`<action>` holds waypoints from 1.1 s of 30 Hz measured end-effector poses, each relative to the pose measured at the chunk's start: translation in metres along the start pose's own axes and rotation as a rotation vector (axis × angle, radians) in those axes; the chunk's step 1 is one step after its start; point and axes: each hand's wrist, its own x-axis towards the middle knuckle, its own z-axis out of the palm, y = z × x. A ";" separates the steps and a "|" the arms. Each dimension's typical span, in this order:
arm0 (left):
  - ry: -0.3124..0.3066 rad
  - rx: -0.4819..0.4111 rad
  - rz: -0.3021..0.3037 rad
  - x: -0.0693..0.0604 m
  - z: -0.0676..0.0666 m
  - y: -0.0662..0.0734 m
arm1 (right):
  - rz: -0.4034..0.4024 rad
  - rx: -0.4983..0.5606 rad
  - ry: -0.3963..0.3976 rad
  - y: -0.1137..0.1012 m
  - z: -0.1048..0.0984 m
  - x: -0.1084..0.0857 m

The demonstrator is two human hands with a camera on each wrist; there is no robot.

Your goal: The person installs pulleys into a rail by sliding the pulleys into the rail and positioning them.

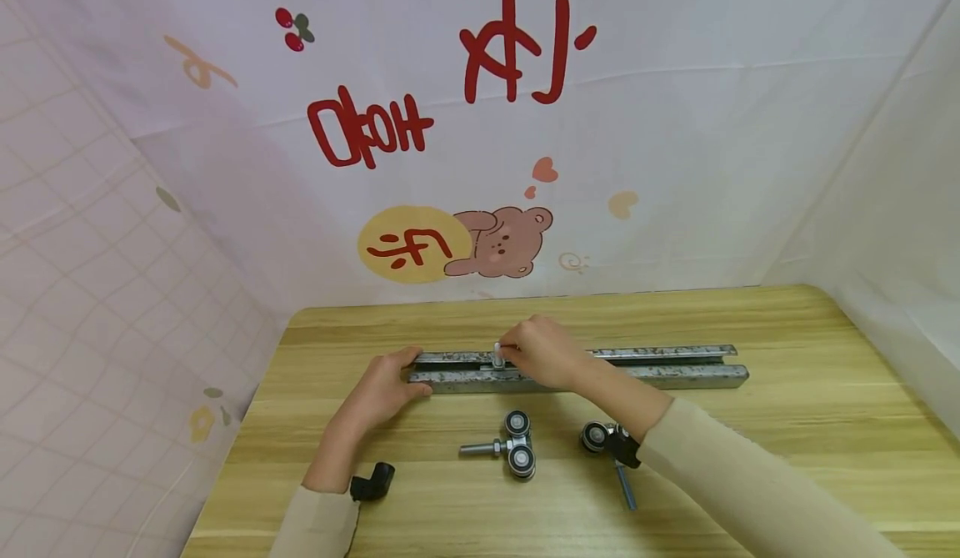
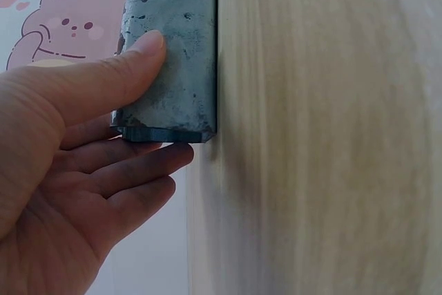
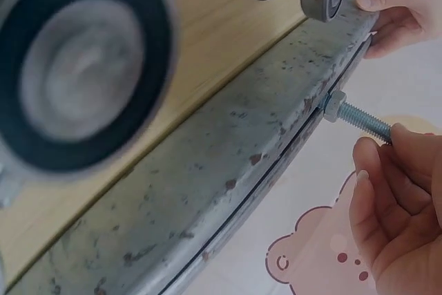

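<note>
A spotted grey metal track [image 1: 675, 379] with a slot along its top lies across the wooden table. My left hand [image 1: 381, 387] grips its left end, the thumb against the near wall and fingers around the end and far side. In the right wrist view, a threaded bolt [image 3: 364, 122] with a nut stands out of the slot. My right hand [image 1: 546, 354] pinches the bolt's free end between thumb and fingertips. Whatever the bolt joins inside the track is hidden.
In front of the track lies a roller trolley [image 1: 519, 446] with its bolt pointing left. A second roller trolley [image 1: 596, 436] sits by the right forearm, with a black piece beside it. A black elbow-shaped part [image 1: 373, 483] lies by the left sleeve. A printed cloth [image 1: 675, 166] hangs behind.
</note>
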 end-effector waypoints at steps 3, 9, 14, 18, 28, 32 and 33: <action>-0.001 -0.001 0.002 -0.001 -0.001 0.000 | 0.008 0.017 -0.004 -0.002 0.002 0.003; 0.004 -0.001 0.003 -0.001 -0.002 0.001 | 0.034 0.029 -0.014 -0.008 0.007 0.009; -0.001 0.001 0.002 -0.001 -0.001 0.000 | 0.040 0.015 0.001 -0.012 0.010 0.014; 0.002 -0.001 0.013 -0.001 -0.002 0.000 | 0.040 0.007 0.015 -0.015 0.014 0.018; 0.004 -0.009 0.037 0.001 -0.002 -0.001 | 0.036 0.029 0.014 -0.021 0.019 0.027; 0.004 0.000 0.031 0.002 -0.002 -0.002 | 0.043 0.024 0.012 -0.024 0.020 0.029; 0.003 0.004 0.030 0.002 -0.002 -0.002 | 0.044 0.023 0.011 -0.024 0.020 0.029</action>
